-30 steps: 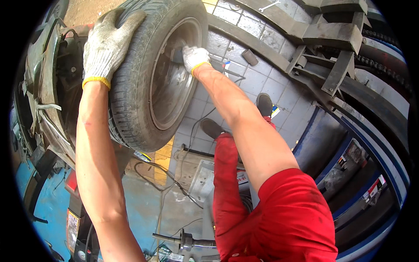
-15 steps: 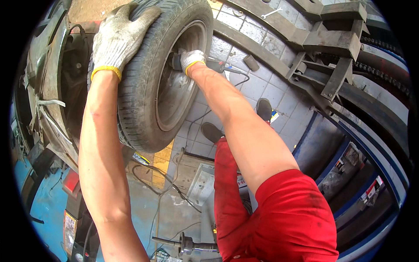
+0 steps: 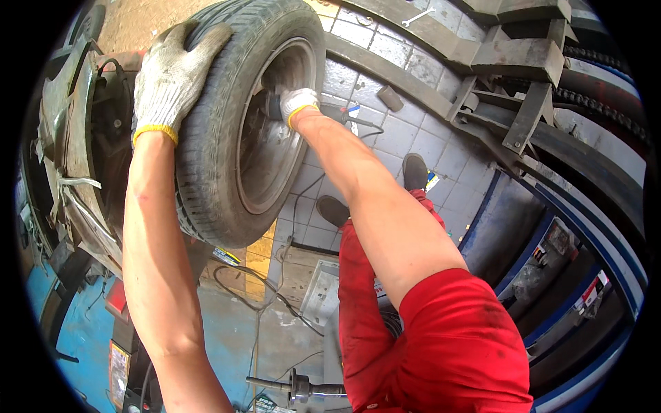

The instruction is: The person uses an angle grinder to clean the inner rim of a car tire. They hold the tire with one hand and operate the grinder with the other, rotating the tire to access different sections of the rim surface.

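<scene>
One wheel point(image 3: 251, 148), upright, front left. Left hand point(image 3: 172, 79): fingers spread over its tread point(image 3: 200, 162). Right hand point(image 3: 297, 102): closed round a corded power tool point(image 3: 334, 112) pointed into the rim point(image 3: 265, 165). Likely mid tool work; next move calls for steady alignment, tyre braced.

Extended forward, bare at left forearm point(image 3: 157, 234) and right forearm point(image 3: 344, 155).
Gloved; spreading left hand point(image 3: 172, 82) fingers-forward, curling right hand point(image 3: 297, 103) into a grip.
</scene>
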{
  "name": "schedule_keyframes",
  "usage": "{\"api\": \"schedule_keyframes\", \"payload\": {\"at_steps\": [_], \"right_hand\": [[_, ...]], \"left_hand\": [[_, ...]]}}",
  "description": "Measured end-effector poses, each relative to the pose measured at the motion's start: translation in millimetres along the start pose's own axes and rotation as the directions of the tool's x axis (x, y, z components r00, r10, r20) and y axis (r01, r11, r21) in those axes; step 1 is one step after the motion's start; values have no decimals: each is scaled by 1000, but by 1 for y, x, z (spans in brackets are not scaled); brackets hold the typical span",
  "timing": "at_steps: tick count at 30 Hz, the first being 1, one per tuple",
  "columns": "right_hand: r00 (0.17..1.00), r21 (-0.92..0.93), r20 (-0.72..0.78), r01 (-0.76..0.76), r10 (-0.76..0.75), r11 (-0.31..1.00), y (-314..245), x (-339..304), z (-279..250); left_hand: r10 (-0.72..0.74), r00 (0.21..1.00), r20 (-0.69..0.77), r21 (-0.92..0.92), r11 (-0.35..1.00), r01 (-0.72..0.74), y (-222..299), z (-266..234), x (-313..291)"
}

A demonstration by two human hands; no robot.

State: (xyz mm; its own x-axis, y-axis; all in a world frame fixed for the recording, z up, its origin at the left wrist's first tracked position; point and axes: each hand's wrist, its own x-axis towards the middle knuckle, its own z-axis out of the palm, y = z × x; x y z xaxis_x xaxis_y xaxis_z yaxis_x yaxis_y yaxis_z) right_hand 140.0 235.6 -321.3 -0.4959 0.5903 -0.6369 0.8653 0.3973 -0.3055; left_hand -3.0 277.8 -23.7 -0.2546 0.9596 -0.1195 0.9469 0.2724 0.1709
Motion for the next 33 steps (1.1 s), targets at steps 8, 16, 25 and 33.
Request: {"api": "schedule_keyframes", "payload": {"at_steps": [8, 16, 25, 33], "right_hand": [[998, 111, -20, -62, 65, 992, -3, 2, 15], [999, 101, -23, -23, 25, 995, 7, -7, 20], [995, 112, -73, -58, 67, 992, 19, -17, 22], [993, 109, -121, 17, -4, 994, 36, -27, 12]], "left_hand": [[20, 1000, -23, -37, 999, -21, -6, 2, 1], [7, 1000, -7, -9, 1000, -7, -1, -3, 0], [-5, 1000, 17, -20, 1000, 5, 1, -3, 4], [1, 999, -36, -9, 1000, -1, 2, 3, 10]]}}
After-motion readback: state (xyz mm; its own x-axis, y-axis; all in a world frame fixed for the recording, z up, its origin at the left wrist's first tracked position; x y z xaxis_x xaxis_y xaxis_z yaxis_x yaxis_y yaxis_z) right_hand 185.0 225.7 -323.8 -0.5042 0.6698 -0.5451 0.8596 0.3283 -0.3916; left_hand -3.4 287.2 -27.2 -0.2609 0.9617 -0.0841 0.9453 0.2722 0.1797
